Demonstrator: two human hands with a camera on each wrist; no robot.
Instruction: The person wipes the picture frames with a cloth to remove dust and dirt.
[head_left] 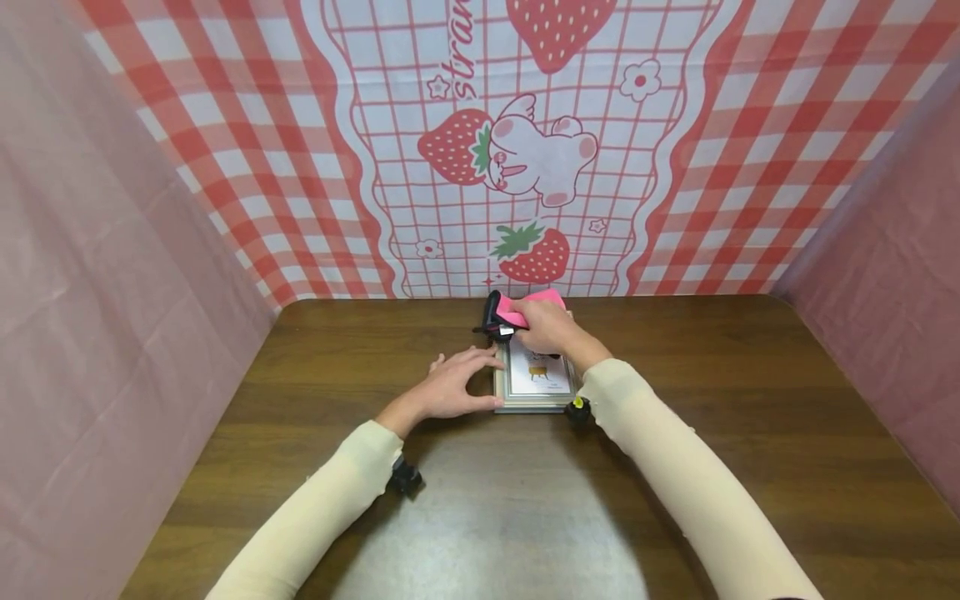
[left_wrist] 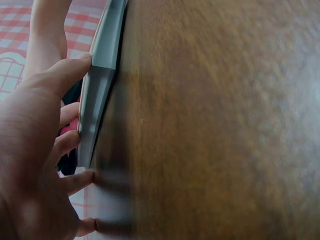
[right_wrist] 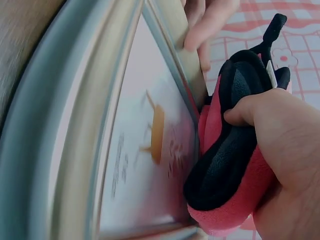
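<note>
A picture frame (head_left: 532, 405) with a pale grey-green border lies flat on the table, its picture (head_left: 542, 382) showing a small orange-brown stool-like shape. My right hand (head_left: 551, 327) grips a bunched pink fleecy item (right_wrist: 252, 182) with black trim, a black strap and a white tag, over the far part of the picture; its exact kind is unclear. At the frame's left side, my left hand (head_left: 453, 383) has its fingers spread. In the left wrist view its thumb touches the frame's near corner, with two fingers along the edge and two lower, by the tabletop.
The brown wooden table (head_left: 487, 517) ends at a hanging cloth (head_left: 525, 192) with red checks, strawberries and a white cartoon animal. Pink curtains (head_left: 112, 292) hang at both sides. A small black camera is strapped on each wrist.
</note>
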